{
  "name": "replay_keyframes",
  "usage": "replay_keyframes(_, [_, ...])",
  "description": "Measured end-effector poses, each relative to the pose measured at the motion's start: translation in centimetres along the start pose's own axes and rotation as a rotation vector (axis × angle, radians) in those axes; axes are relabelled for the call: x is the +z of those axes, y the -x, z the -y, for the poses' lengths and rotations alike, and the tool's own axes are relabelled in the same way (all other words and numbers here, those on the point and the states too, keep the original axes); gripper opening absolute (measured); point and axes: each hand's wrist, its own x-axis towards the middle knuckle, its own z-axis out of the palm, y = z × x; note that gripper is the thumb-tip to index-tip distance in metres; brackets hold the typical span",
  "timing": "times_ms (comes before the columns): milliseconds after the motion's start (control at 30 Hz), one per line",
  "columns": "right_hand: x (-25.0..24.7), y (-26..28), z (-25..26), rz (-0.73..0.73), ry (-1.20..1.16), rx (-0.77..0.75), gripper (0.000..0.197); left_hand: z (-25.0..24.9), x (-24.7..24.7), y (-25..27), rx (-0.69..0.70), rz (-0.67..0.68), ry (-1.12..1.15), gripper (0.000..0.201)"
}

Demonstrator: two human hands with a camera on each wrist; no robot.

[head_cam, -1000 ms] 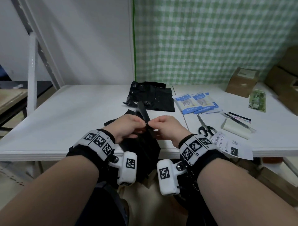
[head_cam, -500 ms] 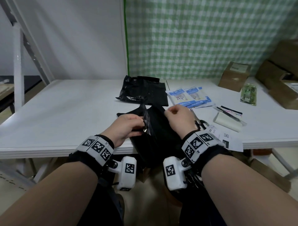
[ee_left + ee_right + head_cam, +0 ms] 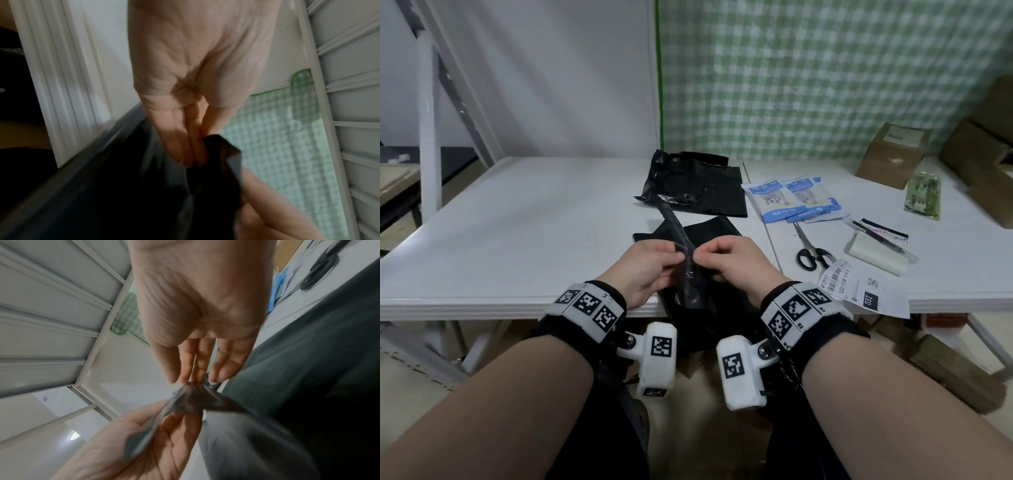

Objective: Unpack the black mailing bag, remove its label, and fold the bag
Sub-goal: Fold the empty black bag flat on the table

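A black mailing bag (image 3: 709,236) lies over the front edge of the white table (image 3: 517,233) and hangs down toward my lap. A narrow dark strip (image 3: 676,228) of it stands up between my hands. My left hand (image 3: 650,263) pinches the strip from the left, and my right hand (image 3: 726,258) pinches it from the right, fingertips almost meeting. In the left wrist view the fingers (image 3: 193,146) pinch black plastic (image 3: 218,155). The right wrist view has the fingertips (image 3: 195,373) pinching a grey-black fold (image 3: 191,400). A peeled shipping label (image 3: 859,287) lies at the table's front right.
A second black bag (image 3: 695,185) lies further back. Blue-and-white packets (image 3: 791,198), scissors (image 3: 811,250), a white roll with a pen (image 3: 876,253), a green packet (image 3: 923,195) and cardboard boxes (image 3: 893,154) fill the right side. A green checked curtain hangs behind.
Half a second ago my right hand was spread further right on the bag's edge. It has come back to the left hand, and both now pinch the raised strip.
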Motion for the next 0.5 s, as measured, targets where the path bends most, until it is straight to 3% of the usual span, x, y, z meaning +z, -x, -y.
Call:
replay_keyframes(100, [0.12, -0.33, -0.03, -0.049, -0.062, 0.054, 0.005, 0.05, -0.04, -0.14, -0.003, -0.015, -0.002, 0.013])
replay_keyframes(167, [0.12, -0.49, -0.12, -0.058, -0.116, 0.093, 0.017, 0.15, -0.09, -0.26, -0.010, -0.016, -0.019, 0.008])
replay_keyframes(233, [0.14, -0.56, -0.11, -0.038, -0.154, 0.139, 0.026, 0.15, -0.05, -0.24, -0.009, 0.004, -0.070, 0.013])
replay_keyframes(400, [0.24, -0.40, -0.07, -0.045, -0.143, 0.217, 0.007, -0.30, 0.36, 0.11, -0.015, 0.051, -0.070, 0.024])
replay_keyframes(500, [0.06, -0.17, 0.17, 0.000, -0.127, 0.207, 0.012, -0.38, 0.32, 0.07, -0.002, 0.012, -0.101, 0.035])
